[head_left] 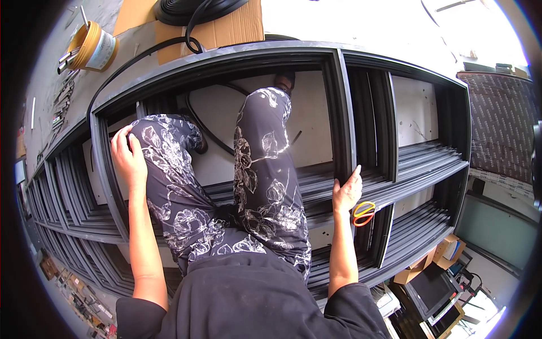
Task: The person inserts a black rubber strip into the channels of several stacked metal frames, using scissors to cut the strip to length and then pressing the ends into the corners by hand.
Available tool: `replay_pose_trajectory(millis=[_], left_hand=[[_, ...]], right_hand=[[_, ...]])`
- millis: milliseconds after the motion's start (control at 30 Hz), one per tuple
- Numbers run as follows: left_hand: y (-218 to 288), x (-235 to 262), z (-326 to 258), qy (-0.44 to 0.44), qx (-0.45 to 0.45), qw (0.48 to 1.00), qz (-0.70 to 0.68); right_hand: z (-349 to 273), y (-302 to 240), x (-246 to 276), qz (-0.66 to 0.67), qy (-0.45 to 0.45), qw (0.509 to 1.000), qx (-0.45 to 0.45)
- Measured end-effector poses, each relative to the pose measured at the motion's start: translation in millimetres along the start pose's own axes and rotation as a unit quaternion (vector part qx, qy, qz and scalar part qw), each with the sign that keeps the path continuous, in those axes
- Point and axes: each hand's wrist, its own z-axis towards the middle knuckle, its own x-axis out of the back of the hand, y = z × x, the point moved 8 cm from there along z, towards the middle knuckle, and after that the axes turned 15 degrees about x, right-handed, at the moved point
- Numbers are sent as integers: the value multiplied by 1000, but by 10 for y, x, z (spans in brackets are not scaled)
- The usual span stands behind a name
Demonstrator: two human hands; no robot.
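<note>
A large grey metal frame (345,107) lies on top of a stack of similar frames around my legs. My left hand (129,160) rests by the left upright and my knee, fingers stretched out and nothing held. On the right, my right hand (346,194) is closed over the upright, thumb on one side and fingers on the other. Scissors (363,213) with orange and yellow handles lie beside that hand; their blades are hard to make out. A black rubber strip (116,75) runs from a coil (195,10) down to the frame's upper left corner.
The coil sits on cardboard (240,28) beyond the frame. A yellow bucket (90,48) holding metal pieces stands at the far left. Wrapped stacked panels (499,121) stand at the right, with cardboard boxes (449,251) nearer. My legs stand within the frame's opening.
</note>
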Motion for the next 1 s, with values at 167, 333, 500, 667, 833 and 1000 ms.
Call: replay_pose_trajectory(millis=[167,333,500,667,833,1000], left_hand=[[59,14,-3,5,0,1000,-6],[-8,27,-22,13,3,1000,-10],[-12,14,-8,-2,5,1000,-5],[-37,16,-21,3,10,1000,-8],[-68,17,-16,2,21,1000,-21],[-53,-11,-12,1,14,1000,-18]], right_hand=[[-66,199,-120,16,65,997,32],[-27,207,-160,-2,14,1000,3],[146,49,3,5,27,999,35],[291,-194,-11,-95,19,994,47],[286,-128,-187,-146,27,987,55],[317,-19,-302,-162,10,986,40]])
